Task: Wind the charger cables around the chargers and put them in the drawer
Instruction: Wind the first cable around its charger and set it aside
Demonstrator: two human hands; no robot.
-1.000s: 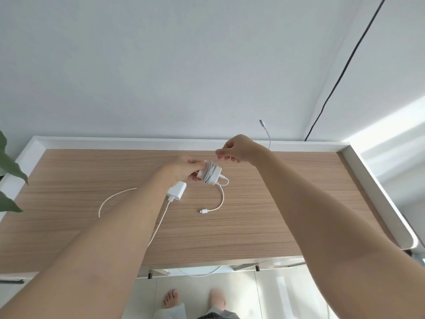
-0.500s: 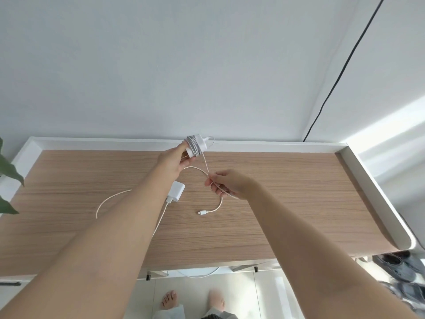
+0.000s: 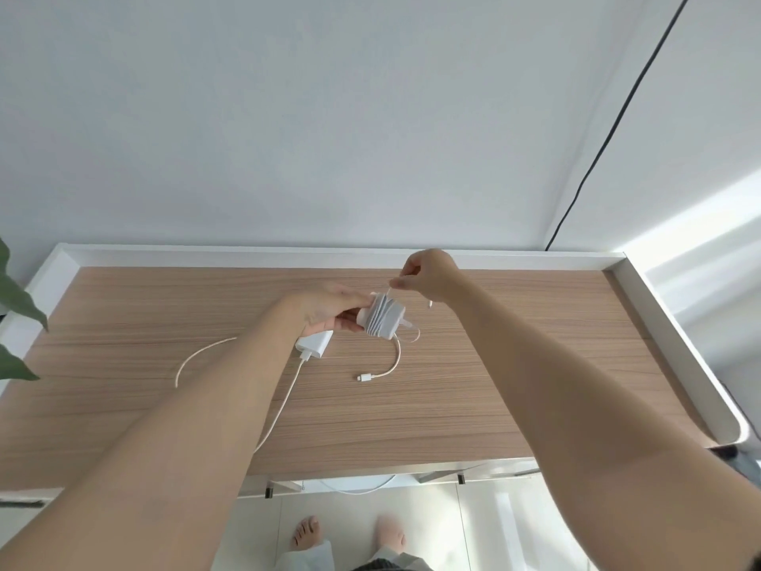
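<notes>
A wooden table [image 3: 514,364] with a raised white rim fills the lower middle of the view, set against a pale wall [image 3: 329,117] at 12 o'clock. A thin black wire [image 3: 609,133] runs down the wall toward the table's corner at 2 o'clock. Green leaves [image 3: 16,298] reach in at 9 o'clock, and bare feet [image 3: 306,533] stand on the floor at 6 o'clock.

Above the table's middle, the left hand [image 3: 329,309] grips one end of a white charger [image 3: 383,319] with fingers and thumb closed on it; cable turns already wrap its body. At 1 o'clock from it, the right hand [image 3: 428,274] pinches the free stretch of that cable [image 3: 390,288] between fingertips, held taut and short above the charger, the plug end dangling just right.

A second charger [image 3: 315,344] lies flat on the table at 7 o'clock from the first, partly under the left wrist. Its loose cable [image 3: 284,401] trails toward the near edge. Another white cable end with a plug [image 3: 385,370] curls at 6 o'clock.
</notes>
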